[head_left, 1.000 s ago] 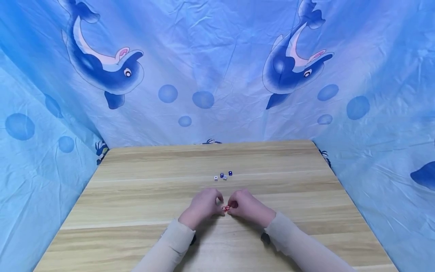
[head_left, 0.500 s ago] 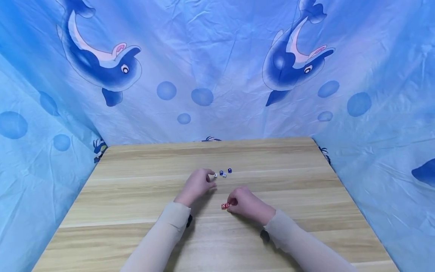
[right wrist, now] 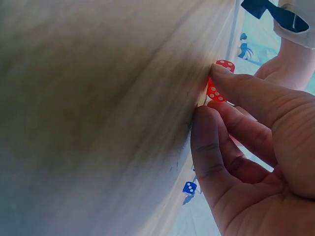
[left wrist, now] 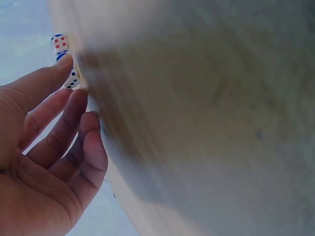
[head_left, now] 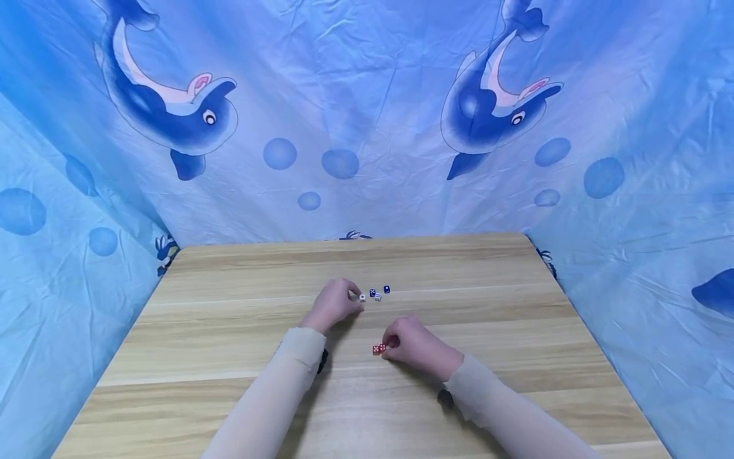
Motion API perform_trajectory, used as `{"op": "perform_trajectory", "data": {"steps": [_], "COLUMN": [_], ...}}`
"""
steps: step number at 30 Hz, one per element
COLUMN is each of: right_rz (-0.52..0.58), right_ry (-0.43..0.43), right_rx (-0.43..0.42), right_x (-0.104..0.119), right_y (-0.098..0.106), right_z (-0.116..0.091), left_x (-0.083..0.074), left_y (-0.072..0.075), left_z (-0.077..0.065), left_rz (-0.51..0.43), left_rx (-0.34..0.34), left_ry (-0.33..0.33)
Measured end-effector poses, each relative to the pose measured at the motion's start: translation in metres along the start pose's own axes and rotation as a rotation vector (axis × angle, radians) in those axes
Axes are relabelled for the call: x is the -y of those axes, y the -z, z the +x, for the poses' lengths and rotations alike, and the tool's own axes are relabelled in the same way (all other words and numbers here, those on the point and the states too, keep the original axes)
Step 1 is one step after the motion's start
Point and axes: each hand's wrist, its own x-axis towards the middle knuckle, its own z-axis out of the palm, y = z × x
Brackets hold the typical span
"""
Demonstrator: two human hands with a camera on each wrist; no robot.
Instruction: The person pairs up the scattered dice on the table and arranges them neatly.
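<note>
My left hand (head_left: 334, 303) reaches forward, thumb and fingertips on either side of a white die (head_left: 362, 298). In the left wrist view that white die (left wrist: 72, 78) shows between the thumb tip and a finger, partly covered by the thumb. Closer to me, my right hand (head_left: 418, 347) pinches a red die (head_left: 382, 347) between thumb and finger. A second red die (head_left: 375, 350) lies directly beside it. In the right wrist view the thumb crosses in front of the two red dice, hiding part of them.
Right of my left hand are a blue die (head_left: 373, 292), another white die (head_left: 378, 297) close against it, and a second blue die (head_left: 387, 289) slightly apart. All lie on a wood-grain table (head_left: 229, 357). A blue dolphin-print cloth (head_left: 367, 115) surrounds the table's back and sides.
My left hand has left the red dice and moved forward and left to the white die, its fingers closing around it. My right hand has stayed at the red dice.
</note>
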Motion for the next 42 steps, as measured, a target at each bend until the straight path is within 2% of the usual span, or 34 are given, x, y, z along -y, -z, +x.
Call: {"op": "perform_trajectory", "data": {"steps": [12, 29, 34, 42], "right_rz": [0.043, 0.064, 0.064, 0.086], "right_ry": [0.007, -0.023, -0.024, -0.043], "right_rx": [-0.002, 0.0, -0.007, 0.01], "right_x": [0.0, 0.005, 0.005, 0.004], "right_y": [-0.001, 0.0, 0.002, 0.001], "right_z": [0.0, 0.0, 0.001, -0.001], "left_x": [-0.009, -0.002, -0.006, -0.009], "left_y": [0.002, 0.004, 0.005, -0.001], "left_z": [0.0, 0.003, -0.002, -0.02], "left_rz": [0.107, 0.107, 0.106, 0.069], "left_rx": [-0.001, 0.012, 0.033, 0.087], "left_ry": [0.016, -0.026, -0.036, -0.057]}}
